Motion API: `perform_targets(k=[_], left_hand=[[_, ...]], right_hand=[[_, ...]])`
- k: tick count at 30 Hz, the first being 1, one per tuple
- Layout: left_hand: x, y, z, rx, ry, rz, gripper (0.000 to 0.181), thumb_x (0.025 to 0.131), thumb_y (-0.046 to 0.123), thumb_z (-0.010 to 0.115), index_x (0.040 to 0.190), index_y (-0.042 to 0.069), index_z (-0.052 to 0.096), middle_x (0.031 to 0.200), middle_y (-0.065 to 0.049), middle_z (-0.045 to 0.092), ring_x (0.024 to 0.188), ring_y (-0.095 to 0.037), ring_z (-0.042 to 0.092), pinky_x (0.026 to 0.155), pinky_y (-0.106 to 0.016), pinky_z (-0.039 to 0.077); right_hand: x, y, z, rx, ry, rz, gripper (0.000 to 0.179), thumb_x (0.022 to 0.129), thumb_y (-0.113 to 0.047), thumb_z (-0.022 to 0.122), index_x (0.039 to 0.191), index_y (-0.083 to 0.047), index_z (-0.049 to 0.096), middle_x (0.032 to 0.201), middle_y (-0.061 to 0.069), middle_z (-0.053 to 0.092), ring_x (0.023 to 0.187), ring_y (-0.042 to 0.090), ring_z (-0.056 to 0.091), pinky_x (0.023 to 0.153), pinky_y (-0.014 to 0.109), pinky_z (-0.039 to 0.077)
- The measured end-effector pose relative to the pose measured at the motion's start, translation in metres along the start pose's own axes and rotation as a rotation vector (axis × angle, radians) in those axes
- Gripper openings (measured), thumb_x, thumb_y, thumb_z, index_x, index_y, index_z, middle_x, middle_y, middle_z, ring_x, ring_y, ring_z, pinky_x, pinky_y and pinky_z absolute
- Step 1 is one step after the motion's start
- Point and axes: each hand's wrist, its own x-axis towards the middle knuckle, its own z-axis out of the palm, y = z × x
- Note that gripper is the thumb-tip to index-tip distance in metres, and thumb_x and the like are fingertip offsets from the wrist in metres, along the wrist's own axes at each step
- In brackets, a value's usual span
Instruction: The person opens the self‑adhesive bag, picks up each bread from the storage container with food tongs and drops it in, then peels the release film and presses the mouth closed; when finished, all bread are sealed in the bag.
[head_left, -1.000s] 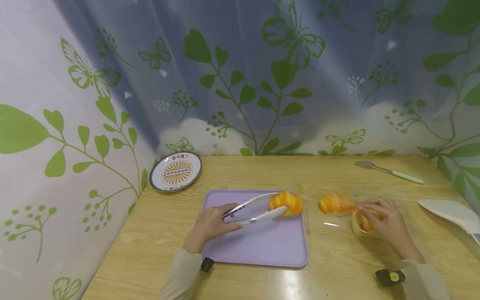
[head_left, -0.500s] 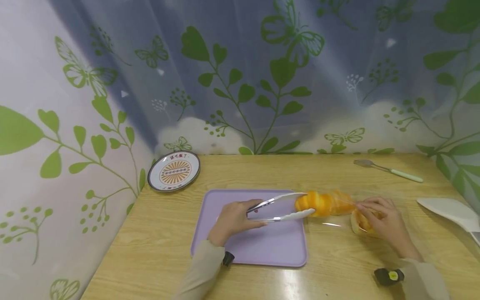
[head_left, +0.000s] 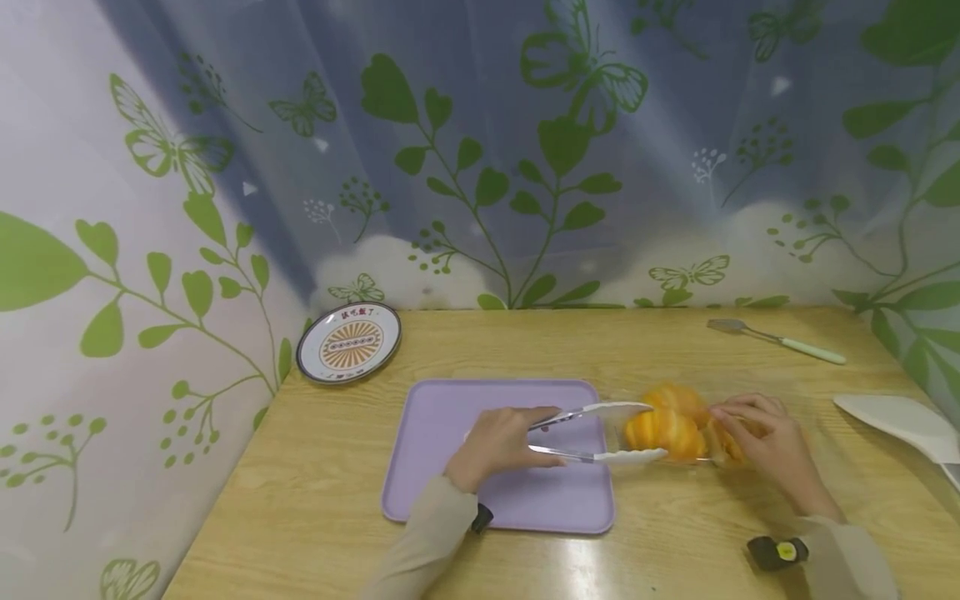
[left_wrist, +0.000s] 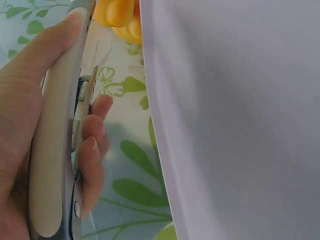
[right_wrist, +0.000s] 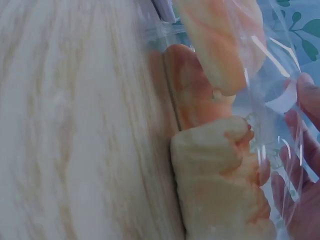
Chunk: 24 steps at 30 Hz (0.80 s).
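Note:
My left hand (head_left: 491,450) grips the handles of metal tongs (head_left: 626,457) with pale scalloped ends. The tong ends flank an orange bread roll (head_left: 663,432), which lies inside or over a clear plastic bag (right_wrist: 285,107). Another orange roll (head_left: 678,396) lies just behind it. A paler bun (right_wrist: 215,170) shows beside them in the right wrist view. My right hand (head_left: 772,454) pinches the bag's film with thumb and fingers. The tong tips are out of sight in the left wrist view, where my fingers wrap the handle.
A lilac tray (head_left: 427,500) lies under my left forearm and hand. At the back left a patterned plate (head_left: 384,360) leans near the curtain. A green-handled fork (head_left: 813,352) lies at the back right, with a white rice paddle (head_left: 892,417) nearer.
My left hand has carried the roll in the tongs rightward, off the tray and over to the bag beside the other bread. The right hand has stayed in place, pinching the film.

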Motion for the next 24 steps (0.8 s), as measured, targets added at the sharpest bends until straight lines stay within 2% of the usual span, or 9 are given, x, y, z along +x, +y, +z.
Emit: perform_targets(k=[4, 8, 11, 14, 20, 24], left_hand=[[-0.003, -0.001, -0.002, 0.016, -0.013, -0.026, 0.074, 0.069, 0.058, 0.080, 0.132, 0.023, 0.062, 0.090, 0.003, 0.075, 0.055, -0.001, 0.036, 0.048, -0.016, 0.035], [-0.008, -0.005, -0.007, 0.029, -0.005, -0.050, 0.075, 0.068, 0.059, 0.081, 0.132, 0.023, 0.063, 0.088, 0.000, 0.075, 0.052, -0.002, 0.031, 0.047, -0.017, 0.031], [-0.008, -0.008, -0.010, 0.058, 0.016, -0.040, 0.074, 0.068, 0.058, 0.081, 0.130, 0.023, 0.064, 0.093, -0.002, 0.076, 0.052, -0.002, 0.030, 0.045, -0.016, 0.030], [-0.005, -0.008, -0.014, 0.100, 0.027, 0.001, 0.071, 0.069, 0.057, 0.081, 0.129, 0.024, 0.065, 0.098, 0.003, 0.076, 0.052, -0.001, 0.035, 0.043, -0.015, 0.030], [0.004, -0.003, -0.016, 0.157, 0.044, 0.135, 0.065, 0.071, 0.054, 0.080, 0.125, 0.023, 0.065, 0.094, 0.009, 0.076, 0.057, -0.004, 0.058, 0.041, -0.016, 0.031], [0.006, -0.001, -0.016, 0.178, 0.057, 0.165, 0.061, 0.073, 0.055, 0.079, 0.124, 0.023, 0.066, 0.092, 0.010, 0.076, 0.055, -0.004, 0.060, 0.041, -0.015, 0.030]], right_hand=[[0.000, 0.000, -0.001, 0.001, -0.014, 0.016, 0.009, 0.087, 0.002, 0.068, 0.093, 0.007, 0.072, 0.101, -0.039, 0.051, 0.104, -0.014, 0.039, 0.088, 0.004, 0.027], [-0.001, -0.002, -0.005, -0.012, -0.050, 0.072, 0.013, 0.092, -0.004, 0.065, 0.099, 0.005, 0.071, 0.104, -0.039, 0.050, 0.105, -0.014, 0.038, 0.085, 0.005, 0.028], [-0.001, -0.001, -0.007, -0.007, -0.056, 0.078, 0.013, 0.092, -0.004, 0.064, 0.100, 0.005, 0.071, 0.104, -0.039, 0.051, 0.106, -0.013, 0.039, 0.085, 0.005, 0.028], [0.000, 0.000, -0.005, 0.018, -0.035, 0.041, 0.010, 0.089, 0.002, 0.066, 0.097, 0.006, 0.071, 0.103, -0.037, 0.053, 0.104, -0.011, 0.041, 0.088, 0.004, 0.029], [-0.001, 0.000, -0.001, 0.048, -0.007, 0.004, 0.010, 0.086, 0.007, 0.067, 0.094, 0.006, 0.072, 0.100, -0.035, 0.056, 0.102, -0.010, 0.043, 0.087, 0.004, 0.029], [0.000, 0.000, 0.001, 0.045, 0.007, -0.016, 0.011, 0.084, 0.009, 0.068, 0.093, 0.006, 0.073, 0.098, -0.033, 0.057, 0.100, -0.008, 0.043, 0.086, 0.006, 0.030]])
